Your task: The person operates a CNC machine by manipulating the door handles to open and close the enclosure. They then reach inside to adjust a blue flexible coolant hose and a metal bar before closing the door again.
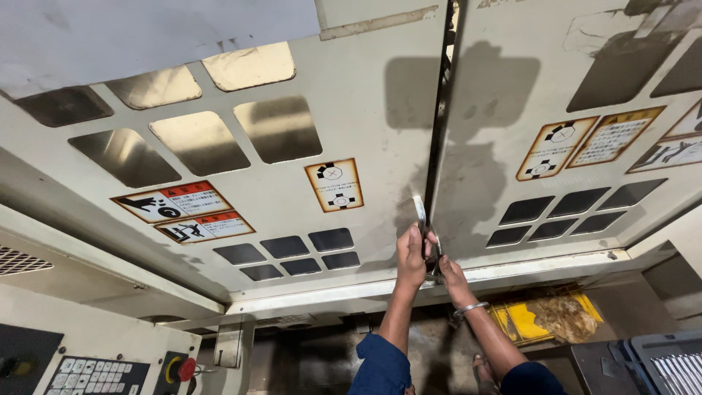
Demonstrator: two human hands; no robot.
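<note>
Two big cream-painted sheet-metal machine doors filled most of what I could see, the left door (241, 146) and the right door (585, 110) each cut with rows of rounded window panes and stuck over with orange-bordered warning labels (183, 211). They met at a dark vertical seam (439, 132), and the gap there was narrow, so I judged the doors all but shut, or only just starting to part; which of the two I could not tell. No door stood swung wide, and nothing inside the machine showed.

Below the left door sat a cream control panel with a grey keypad (95, 374) and a red round stop button (186, 369). Under the right door lay a yellow tray of brownish scrap (548, 318).

At the seam's lower end was the slim pale metal door handle (420, 212). Its long axis ran up and down, nearly parallel to the seam, the top leaning slightly left.

The left hand (411, 256), on a blue-sleeved arm, was curled closed around the handle's lower part. The right hand (447, 274), with a silver bangle at the wrist, was pressed close beside it at the edge of the right door, its fingers seemingly hooked at the seam; whether it truly gripped anything I could not make out.
</note>
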